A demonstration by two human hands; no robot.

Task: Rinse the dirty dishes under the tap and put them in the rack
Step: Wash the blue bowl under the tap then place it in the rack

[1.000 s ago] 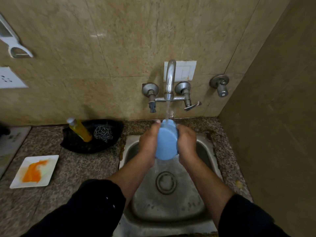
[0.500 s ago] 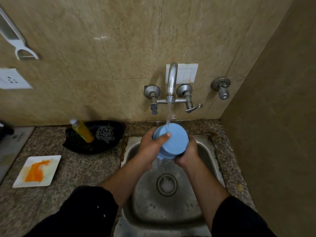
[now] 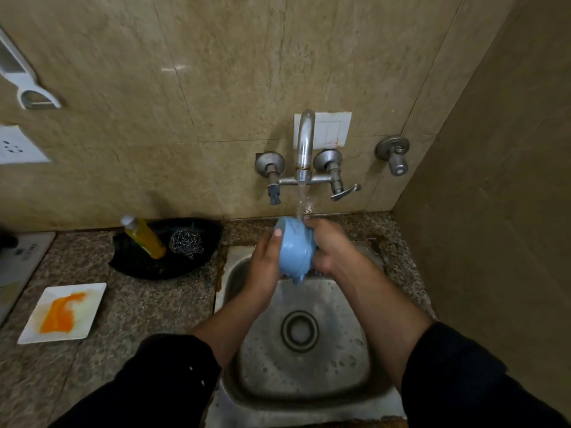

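A light blue cup (image 3: 296,251) is held on its side over the steel sink (image 3: 364,350), right under the running tap (image 3: 304,143). Water hits its upper side and drips off its lower end. My left hand (image 3: 267,264) grips its left side with the thumb on top. My right hand (image 3: 330,248) clasps its right side. A white square plate (image 3: 89,307) smeared with orange sauce lies on the granite counter at the left. No rack is in view.
A black dish (image 3: 139,264) behind the sink's left corner holds a yellow soap bottle (image 3: 145,237) and a steel scrubber (image 3: 185,244). A tiled wall rises close on the right. A white appliance edge (image 3: 18,257) sits at the far left.
The cup was turned from base facing me to lying on its side, and my hands shifted around it. It stays under the water stream.
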